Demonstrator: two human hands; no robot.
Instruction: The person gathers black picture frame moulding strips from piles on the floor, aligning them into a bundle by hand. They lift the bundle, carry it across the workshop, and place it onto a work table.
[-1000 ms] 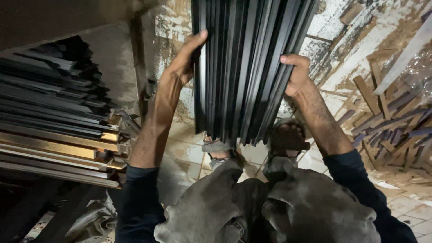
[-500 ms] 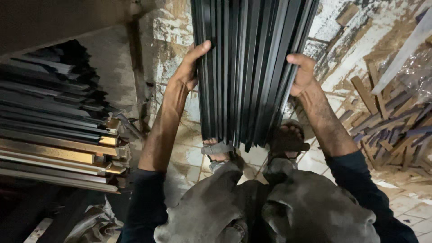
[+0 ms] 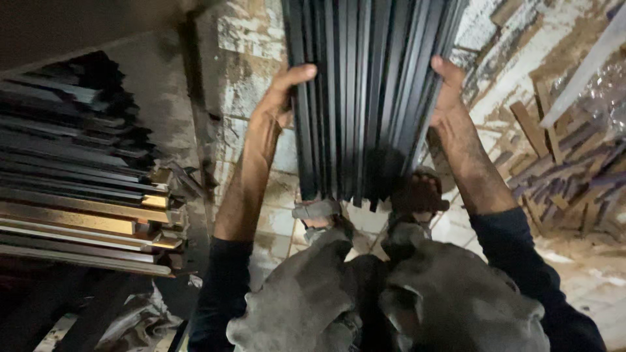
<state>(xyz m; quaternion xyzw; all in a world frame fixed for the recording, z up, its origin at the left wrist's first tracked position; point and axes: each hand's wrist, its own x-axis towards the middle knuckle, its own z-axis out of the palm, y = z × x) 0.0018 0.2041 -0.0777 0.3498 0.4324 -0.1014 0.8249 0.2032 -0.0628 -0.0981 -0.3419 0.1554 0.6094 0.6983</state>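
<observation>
A bundle of long black strips (image 3: 365, 104) stands upright in front of the person, its long axis running from the floor near the feet up and out of the top of the view. The left hand (image 3: 277, 98) presses flat against the bundle's left edge, fingers together and wrapped onto the outermost strip. The right hand (image 3: 450, 91) mirrors it on the right edge, fingers closed round that side. Both hands sit at about the same height, so neither is the nearer; the bundle lies squarely between them. The lower ends of the strips rest just above two sandalled feet (image 3: 417, 195), touching or nearly so (contact cannot be confirmed).

The strips are narrow, ribbed, matt black profiles, likely metal or moulding, packed face to face. To the left, a stack of similar lengths (image 3: 85, 195) lies horizontally, some with gold-toned ends. On the right, scattered offcuts (image 3: 574, 169) lie on a pale, dusty tiled floor (image 3: 587, 287). A rough, peeling wall (image 3: 241, 58) stands behind.
</observation>
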